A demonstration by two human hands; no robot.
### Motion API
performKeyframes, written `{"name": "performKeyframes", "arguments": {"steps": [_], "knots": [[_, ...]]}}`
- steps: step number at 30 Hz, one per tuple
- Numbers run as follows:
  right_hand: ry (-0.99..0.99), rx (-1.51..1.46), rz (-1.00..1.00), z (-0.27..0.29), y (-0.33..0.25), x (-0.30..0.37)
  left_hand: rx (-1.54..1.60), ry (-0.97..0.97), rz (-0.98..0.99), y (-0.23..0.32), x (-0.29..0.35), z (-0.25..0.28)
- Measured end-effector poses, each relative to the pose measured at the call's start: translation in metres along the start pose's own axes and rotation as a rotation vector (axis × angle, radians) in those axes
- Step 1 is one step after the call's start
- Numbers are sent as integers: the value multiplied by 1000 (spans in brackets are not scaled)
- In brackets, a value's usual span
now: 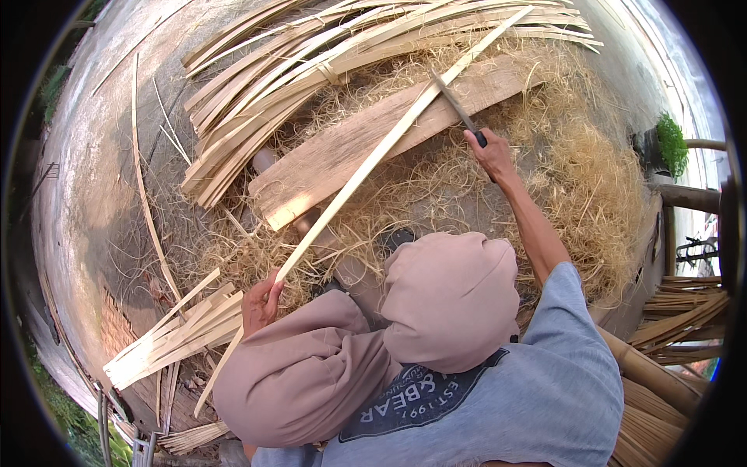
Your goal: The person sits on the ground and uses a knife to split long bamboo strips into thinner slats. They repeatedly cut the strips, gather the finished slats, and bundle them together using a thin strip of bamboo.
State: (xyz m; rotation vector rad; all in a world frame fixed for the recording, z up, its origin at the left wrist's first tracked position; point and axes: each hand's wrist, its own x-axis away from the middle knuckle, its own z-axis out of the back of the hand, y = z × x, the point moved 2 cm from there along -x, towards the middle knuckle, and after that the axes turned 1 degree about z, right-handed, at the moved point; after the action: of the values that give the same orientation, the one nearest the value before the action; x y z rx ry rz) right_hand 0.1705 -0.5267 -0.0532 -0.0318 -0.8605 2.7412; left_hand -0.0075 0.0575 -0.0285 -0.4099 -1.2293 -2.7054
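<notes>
A long pale bamboo strip (366,167) runs slantwise from my left hand (262,302) up to the far right, crossing over a wooden plank (342,148). My left hand is closed round the strip's near part, beside my left knee. In my right hand (490,154) is a knife (457,103) with a dark handle, my fingers wrapped round it. Its blade lies against the strip, above the plank's right half. Under the plank, a rounded beam (334,253) shows in part between my legs.
A large bundle of bamboo strips (264,101) lies beyond the plank. Shorter pale strips (183,335) are stacked by my left hand. Curly shavings (591,187) cover the ground, thickest at right. One thin strip (144,187) lies at left; a bamboo pole (650,370) is behind my right side.
</notes>
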Motion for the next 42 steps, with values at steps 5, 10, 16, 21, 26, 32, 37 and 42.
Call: {"name": "performKeyframes", "arguments": {"steps": [5,10,16,21,26,32,37,42], "knots": [[58,0,45,15,-4,-22,68,-12,-13,6,-2,-21],[-407,-85,520,-56,-109,116,-128,-113,72,37,-16,-27],[-147,13,131,-17,-45,21,-155,-68,38,30,-9,-18],[118,-18,-28,33,-5,-57,-197,-102,41,20,-12,-21],[-498,8,330,-29,-110,72,-540,55,-105,4,-1,-32],[-243,111,100,14,-36,16,-552,67,-179,2,10,-33],[178,126,-93,66,26,-56,-352,11,-39,14,-5,-28],[-379,14,246,-39,-92,69,188,-335,405,5,2,-32]]}}
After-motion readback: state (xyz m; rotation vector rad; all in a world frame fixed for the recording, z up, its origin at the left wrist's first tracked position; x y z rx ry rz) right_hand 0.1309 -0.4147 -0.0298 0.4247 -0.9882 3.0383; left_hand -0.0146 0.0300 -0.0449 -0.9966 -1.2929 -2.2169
